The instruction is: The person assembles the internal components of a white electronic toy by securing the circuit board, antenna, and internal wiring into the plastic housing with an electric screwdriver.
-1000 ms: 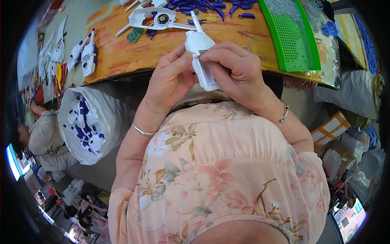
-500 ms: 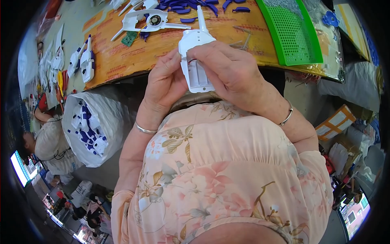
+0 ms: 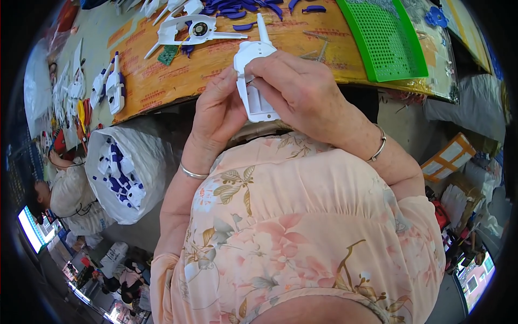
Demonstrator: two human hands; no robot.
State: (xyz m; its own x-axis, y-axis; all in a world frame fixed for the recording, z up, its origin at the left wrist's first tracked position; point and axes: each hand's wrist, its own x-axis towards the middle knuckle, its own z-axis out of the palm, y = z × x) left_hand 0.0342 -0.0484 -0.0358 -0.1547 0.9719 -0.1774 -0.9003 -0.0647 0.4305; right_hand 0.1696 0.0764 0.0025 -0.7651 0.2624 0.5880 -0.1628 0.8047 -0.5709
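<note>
So the white plastic housing [image 3: 250, 54] is right up between both hands, spout-like end pointing away. Left hand [image 3: 218, 110] has it gripped along its left edge, thumb on top, but most of those fingers are tucked behind the wrist side and the housing, so can't see them properly. Right hand [image 3: 299, 86] is curled over the other edge with thumb and fingertips bunched at the open compartment. It covers a good chunk of the piece, and I honestly can't tell if it's pinching a small part in there or just touching the housing.

Beyond the left hand there's an open white shell [image 3: 167, 33] with a round dark speaker-looking disc [image 3: 199, 28] and a green circuit board [image 3: 168, 54] beside it. Purple strips [image 3: 232, 8] sit farther out, cut off by the top edge. Off past the right hand is a green perforated tray [image 3: 396, 65], also cropped up top.

As for writing, the orange tabletop covering [image 3: 162, 81] has reddish print, too small and warped for me to read.
</note>
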